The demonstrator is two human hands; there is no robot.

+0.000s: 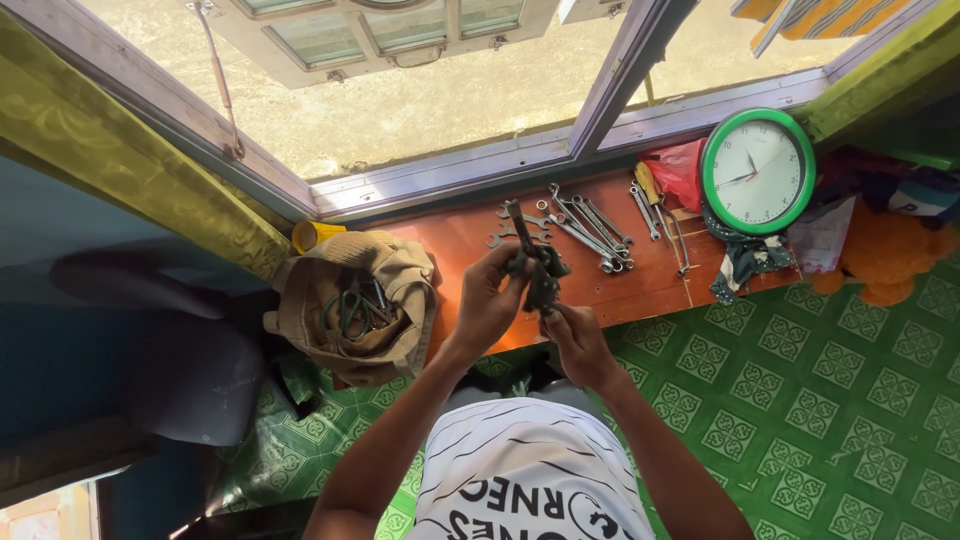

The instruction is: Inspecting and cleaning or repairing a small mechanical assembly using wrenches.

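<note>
Person stands at the wooden sill (470,245), both hands raised over it. Left hand (490,300) is wrapped around the upper side of a dark metal tool (540,270), fingers curled on its body; right hand (578,340) grips its lower end from below. The tool is held in the air just above the sill, near the row of wrenches (585,228). To do it well: keep the left grip firm and steady, turn with the right, work low over the sill so dropped parts land there. Tan tool bag (355,300) sits left, green clock (757,170) right.

Green-rimmed wall clock (757,171), wrenches (585,228) on wood ledge (450,243), tan bag (357,303) w/ tools, orange plush toy (890,255)
</note>
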